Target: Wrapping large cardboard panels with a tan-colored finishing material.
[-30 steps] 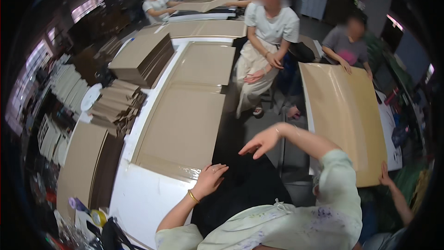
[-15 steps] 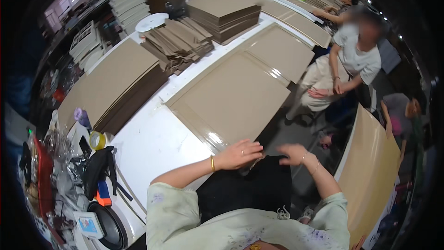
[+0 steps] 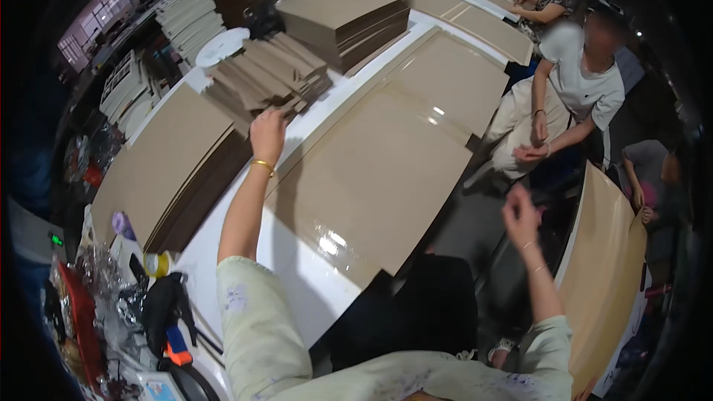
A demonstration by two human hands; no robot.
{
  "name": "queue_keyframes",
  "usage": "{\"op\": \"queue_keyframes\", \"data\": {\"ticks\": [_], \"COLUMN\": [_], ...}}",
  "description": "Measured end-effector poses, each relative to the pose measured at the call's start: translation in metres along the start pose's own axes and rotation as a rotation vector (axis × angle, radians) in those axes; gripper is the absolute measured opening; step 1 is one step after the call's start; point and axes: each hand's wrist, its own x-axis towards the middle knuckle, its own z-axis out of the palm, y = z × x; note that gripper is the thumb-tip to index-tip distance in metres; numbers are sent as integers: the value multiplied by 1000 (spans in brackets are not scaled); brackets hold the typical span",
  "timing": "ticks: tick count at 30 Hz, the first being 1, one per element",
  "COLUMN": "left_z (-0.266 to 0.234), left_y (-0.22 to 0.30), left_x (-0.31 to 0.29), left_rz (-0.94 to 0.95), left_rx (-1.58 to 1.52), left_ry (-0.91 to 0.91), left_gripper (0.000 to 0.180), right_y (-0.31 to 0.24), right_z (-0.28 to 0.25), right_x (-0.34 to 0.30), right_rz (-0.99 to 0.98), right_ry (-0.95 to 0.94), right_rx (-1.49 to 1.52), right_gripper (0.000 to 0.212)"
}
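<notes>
My left hand (image 3: pixel 268 136) is stretched forward to the near end of a loose pile of brown cardboard strips (image 3: pixel 271 67). Its bent fingers close on the end of a strip there; the fingertips are partly hidden. My right hand (image 3: pixel 521 215) hangs in the air right of the table, slightly blurred, fingers loosely bent and apart with nothing in them. Between my arms lies a large flat cardboard sheet (image 3: pixel 371 156) with shiny clear tape along its edges and across it. Its near corner reaches over the white table's edge (image 3: pixel 342 301).
Cardboard stacks stand at the left (image 3: pixel 171 148) and far side (image 3: pixel 342 7). Yellow tape roll (image 3: pixel 157 263), black cloth (image 3: pixel 167 308) and plastic bags crowd the left end. A seated co-worker (image 3: pixel 583 82) is beyond the table, right. A curved tan board (image 3: pixel 605 245) stands nearer right.
My left hand has left the taped sheet's near edge and reached forward to the strip pile. My right hand has moved right and forward. The sheet has shifted slightly toward me.
</notes>
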Motion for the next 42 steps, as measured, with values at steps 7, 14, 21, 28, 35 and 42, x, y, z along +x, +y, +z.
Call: {"op": "queue_keyframes", "data": {"ticks": [7,14,21,28,35,42], "left_z": [109,166,175,178,160,167], "left_y": [0,-57,-47,-48,-15,-25], "left_x": [92,120,135,149,151,145], "left_rz": [-302,-470,-491,-635,-662,-720], "left_rx": [-349,-440,-500,-603,-492,-110], "left_ry": [75,40,-34,-68,-115,-39], "left_gripper": [36,64,66,64,64,48], "right_y": [48,186,223,230,200,143], "right_z": [69,51,10,17,51,68], "right_x": [-53,-67,-87,-104,-150,-171], "right_rz": [442,1369,1347,1460,1531,1654], "right_ry": [-105,190,944,703,342,291], "right_rx": [245,1138,1520,1204,1044,1051], "right_gripper": [61,82,84,68,49,34]}}
